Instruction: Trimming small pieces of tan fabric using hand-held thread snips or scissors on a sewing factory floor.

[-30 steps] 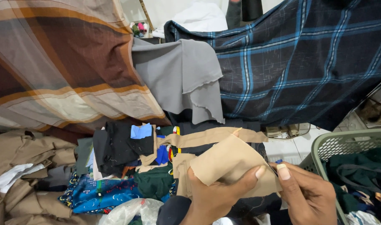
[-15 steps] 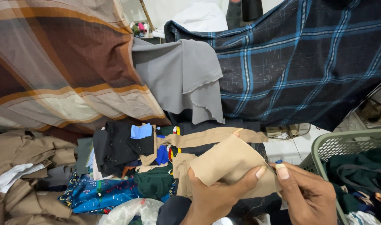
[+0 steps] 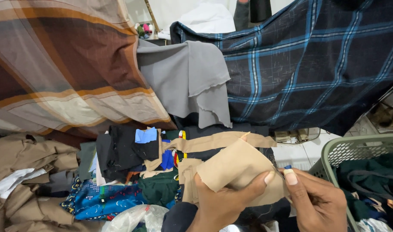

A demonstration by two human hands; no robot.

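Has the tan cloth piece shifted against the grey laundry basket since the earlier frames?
No. The tan cloth piece, pinched by both hands, sits the same way left of the grey laundry basket.

Two hands are in view, a left hand (image 3: 224,206) and a right hand (image 3: 314,202), sharing one tan fabric piece (image 3: 239,172). Three large cloths hang across the top: one brown striped cloth (image 3: 63,68), one grey cloth (image 3: 188,79) and one dark blue plaid cloth (image 3: 308,64). There is one grey-green laundry basket (image 3: 355,148), one tan fabric strip (image 3: 213,141), one blue patterned cloth (image 3: 104,199) and one clear plastic bag (image 3: 138,217).
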